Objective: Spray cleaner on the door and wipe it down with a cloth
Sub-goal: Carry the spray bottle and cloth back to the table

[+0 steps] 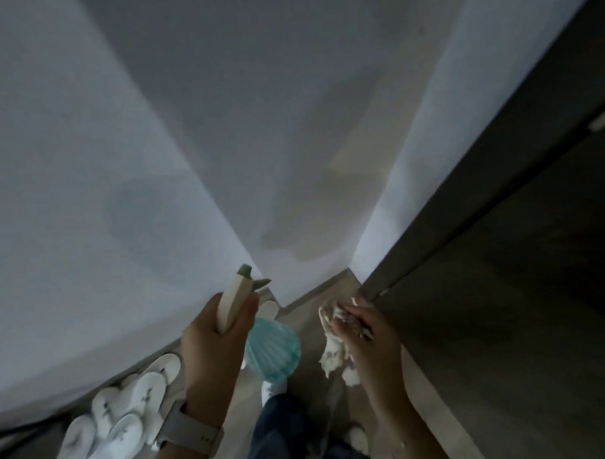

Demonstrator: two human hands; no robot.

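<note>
Nearest the lens, a pale smooth watch band (190, 436) is seen strapped on the left wrist, with dark blue trousers (284, 432) below it. White flip-flops (125, 407) are heaped on the beige floor (307, 298) at lower left, against the wall. Left hand (212, 339) is wrapped round the neck of the spray bottle (264, 340): cream trigger head, green nozzle tip, ribbed translucent turquoise body hanging below the fingers. Bottle is held tilted over the floor, nozzle toward the corner. Right hand (363, 333) is curled over a crumpled cream cloth (332, 345), soft and bunched, with loose ends dangling beneath the palm; cloth is held just beside the lower edge of the door (501, 274). Door is a dark brown matt flat panel filling the right side, its thin edge facing the camera; a pale metal fitting (604, 119) is seen far up on it. Farther back, white smooth walls (86, 168) meet in a corner, faint darker patches seen low on them. Frame is dim and slightly blurred.
</note>
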